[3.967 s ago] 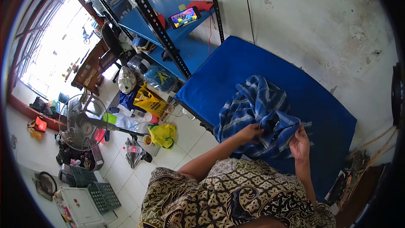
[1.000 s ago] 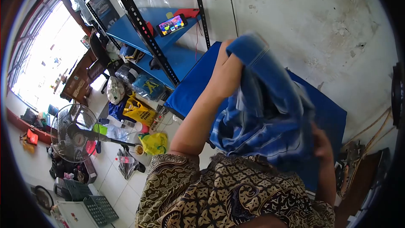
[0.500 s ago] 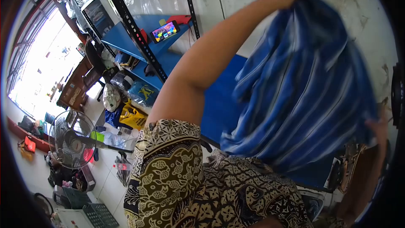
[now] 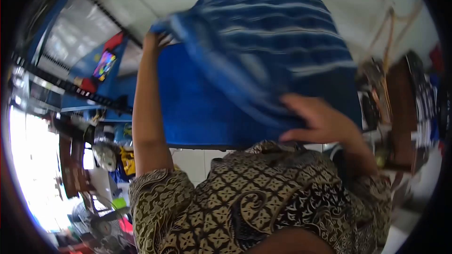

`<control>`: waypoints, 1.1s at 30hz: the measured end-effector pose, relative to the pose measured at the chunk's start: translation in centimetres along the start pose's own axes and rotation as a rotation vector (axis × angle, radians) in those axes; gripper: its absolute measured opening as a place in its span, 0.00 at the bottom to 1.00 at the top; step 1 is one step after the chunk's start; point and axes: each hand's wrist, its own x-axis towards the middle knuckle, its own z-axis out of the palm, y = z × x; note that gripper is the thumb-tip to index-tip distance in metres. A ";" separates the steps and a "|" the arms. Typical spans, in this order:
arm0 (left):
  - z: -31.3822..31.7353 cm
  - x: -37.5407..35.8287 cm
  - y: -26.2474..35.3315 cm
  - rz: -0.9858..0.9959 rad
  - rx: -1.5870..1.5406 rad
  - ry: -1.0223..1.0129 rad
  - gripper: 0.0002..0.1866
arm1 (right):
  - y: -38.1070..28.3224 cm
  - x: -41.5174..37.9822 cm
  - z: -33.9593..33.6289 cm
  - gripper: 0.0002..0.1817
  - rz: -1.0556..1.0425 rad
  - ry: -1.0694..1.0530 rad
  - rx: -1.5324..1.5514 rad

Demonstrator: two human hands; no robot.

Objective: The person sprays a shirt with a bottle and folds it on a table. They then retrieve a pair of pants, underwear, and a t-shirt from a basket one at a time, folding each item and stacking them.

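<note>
A blue cloth with white stripes (image 4: 282,30) is spread over the far and right parts of a blue-topped table (image 4: 197,108), its near edge bunched and blurred by motion. At the cloth's far left corner, my left hand (image 4: 157,40) is closed on the fabric, the arm stretched forward. My right hand (image 4: 318,120) is at the near right edge of the cloth, thumb apart from the other fingers; the cloth's edge lies between or just beside them, and blur hides whether it is gripped.
On the left, a blue shelf with a black perforated frame (image 4: 70,84) bears a lit phone (image 4: 104,66) and a red object (image 4: 113,41). A fan (image 4: 101,226) stands at the lower left. Brown furniture (image 4: 402,113) is on the right, and a pale wall lies beyond the table.
The view has turned to the right. The cloth, raised and hanging before, has come down over the table. My left hand has lowered; my right hand is now nearer the body.
</note>
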 end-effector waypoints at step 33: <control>-2.5 -10.4 -23.4 -0.887 -0.084 0.292 0.20 | 35.8 -1.7 2.2 0.07 0.622 0.762 0.034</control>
